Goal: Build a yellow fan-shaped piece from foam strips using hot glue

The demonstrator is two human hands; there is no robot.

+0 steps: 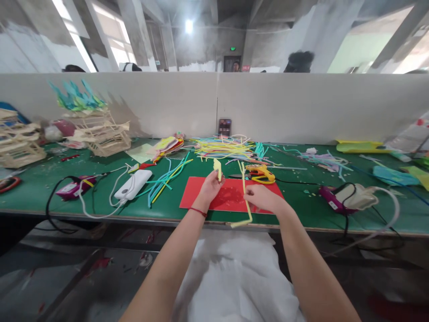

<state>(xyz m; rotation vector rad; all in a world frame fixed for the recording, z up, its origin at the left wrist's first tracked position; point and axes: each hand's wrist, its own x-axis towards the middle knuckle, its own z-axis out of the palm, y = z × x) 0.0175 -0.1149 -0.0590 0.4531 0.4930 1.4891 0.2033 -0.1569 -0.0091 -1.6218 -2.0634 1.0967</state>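
In my left hand [211, 187], a small pale-yellow piece with a notched edge [217, 168] stands upright between closed fingers. My right hand [259, 197] is closed on a long pale-yellow pipe cleaner [249, 212], bent sharply near its lower end, which hangs by the table's front edge. Both hands are above a red board [194, 192] lying on the green table. Yellow-handled scissors [263, 174] lie just beyond my right hand, their dark blades pointing left.
A pile of coloured strips [224, 148] lies at the back centre. A white power bank [134, 184] with cables and loose strips [169, 179] sit to the left. Wooden stick models [103, 136] stand back left; a purple device [335, 201] is at right. A partition [161, 105] closes off the back.
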